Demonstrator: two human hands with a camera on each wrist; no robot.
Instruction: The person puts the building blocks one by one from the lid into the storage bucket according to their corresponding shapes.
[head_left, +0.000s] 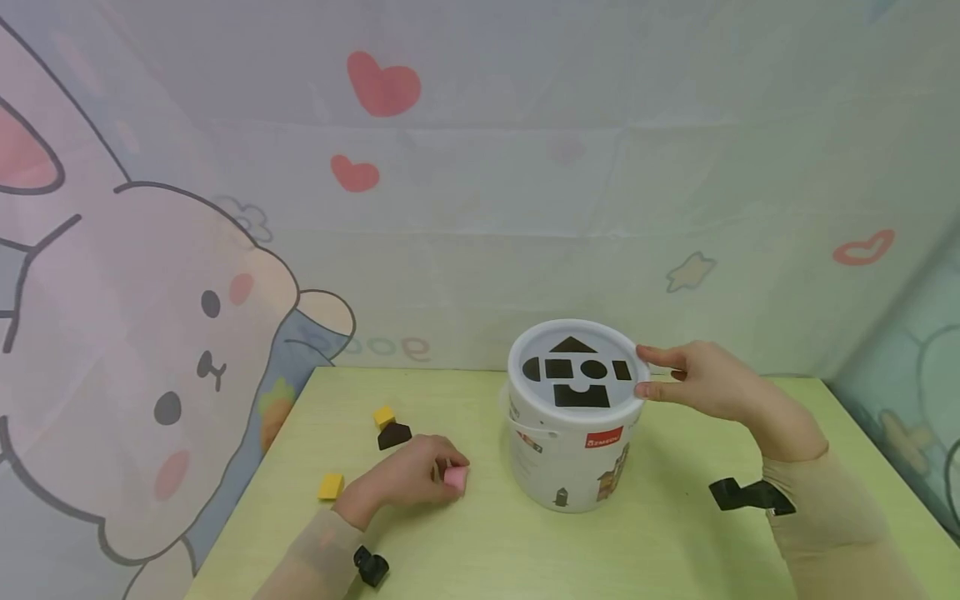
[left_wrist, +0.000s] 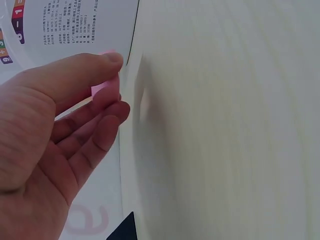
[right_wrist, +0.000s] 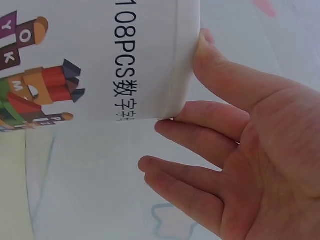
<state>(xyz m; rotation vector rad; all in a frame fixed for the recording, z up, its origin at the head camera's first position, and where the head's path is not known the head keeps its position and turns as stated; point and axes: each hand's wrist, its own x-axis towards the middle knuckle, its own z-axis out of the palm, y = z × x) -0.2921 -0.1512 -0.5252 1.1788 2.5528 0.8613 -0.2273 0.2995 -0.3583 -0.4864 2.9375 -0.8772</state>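
With the left hand [head_left: 405, 473], pinching a pink block [head_left: 455, 477] just left of the white bucket [head_left: 551, 467]! With the right hand [head_left: 708, 379], touching its upper right edge, loosely spread.

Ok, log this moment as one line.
left hand: pinches small pink block; right hand: touches lidded white cylindrical bucket; nearby: two yellow blocks, black block

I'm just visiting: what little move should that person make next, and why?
Probably raise the pink block toward the lid: the left fingers pinch it low beside the bucket, the right fingers touch the lid's edge as if to steady it, and the dark shapes on top look like holes for blocks.
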